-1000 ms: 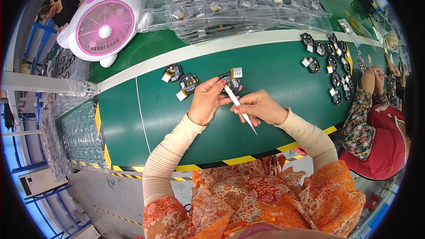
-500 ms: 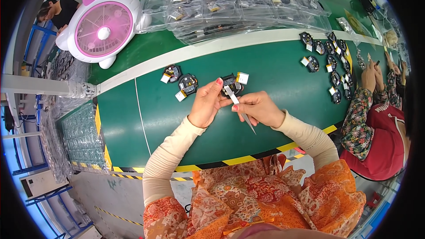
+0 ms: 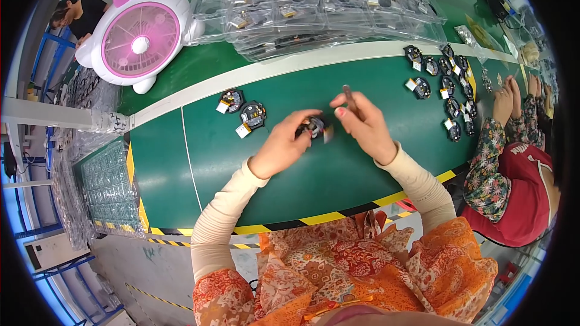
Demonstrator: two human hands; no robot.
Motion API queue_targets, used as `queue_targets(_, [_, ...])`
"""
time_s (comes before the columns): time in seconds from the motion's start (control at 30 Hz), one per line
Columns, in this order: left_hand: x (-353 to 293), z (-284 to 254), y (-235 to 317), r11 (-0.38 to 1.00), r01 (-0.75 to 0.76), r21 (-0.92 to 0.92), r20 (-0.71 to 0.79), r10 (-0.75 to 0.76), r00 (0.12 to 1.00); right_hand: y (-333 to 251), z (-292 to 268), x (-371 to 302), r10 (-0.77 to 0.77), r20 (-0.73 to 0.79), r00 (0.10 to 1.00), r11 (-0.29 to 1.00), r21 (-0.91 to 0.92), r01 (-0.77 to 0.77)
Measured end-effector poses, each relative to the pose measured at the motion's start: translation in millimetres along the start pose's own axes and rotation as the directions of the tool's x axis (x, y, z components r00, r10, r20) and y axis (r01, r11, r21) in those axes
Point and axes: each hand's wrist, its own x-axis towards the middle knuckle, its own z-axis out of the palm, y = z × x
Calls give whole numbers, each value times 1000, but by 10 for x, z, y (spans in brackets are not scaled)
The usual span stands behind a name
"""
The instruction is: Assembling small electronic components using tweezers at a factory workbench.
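My left hand (image 3: 286,140) is closed around a round black circuit module (image 3: 313,127) above the green table. A small battery (image 3: 328,134) hangs at the module's right side, smeared by motion. To the right and a little apart from the module, my right hand (image 3: 364,127) grips metal tweezers (image 3: 347,92). One end of the tweezers sticks up past the fingers; the rest is hidden by the hand. Left of my left hand lie two similar modules, a nearer one (image 3: 252,115) and a farther one (image 3: 231,101), each with a silvery battery beside it.
At the right, several more modules (image 3: 421,87) lie grouped on the green table (image 3: 241,196). Stacked clear trays (image 3: 326,12) hold parts beyond the white rail (image 3: 284,66). A pink and white fan (image 3: 142,39) stands at far left. A co-worker's hands (image 3: 506,99) are at far right.
My left hand has turned over the module and wrapped round it. My right hand has moved up and right, away from the module, and the tweezers have swung from pointing down to sticking up.
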Motion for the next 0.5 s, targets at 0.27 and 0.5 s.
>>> queue_targets(0.27, [-27,122,3,992,-50,-118,-270,16,963,-112,41,-32,206,161,965,979,-34,-203])
queue_targets(0.5, [-19,146,70,818,-152,555,-443,446,778,-57,90,-92,243,99,965,967,54,-249])
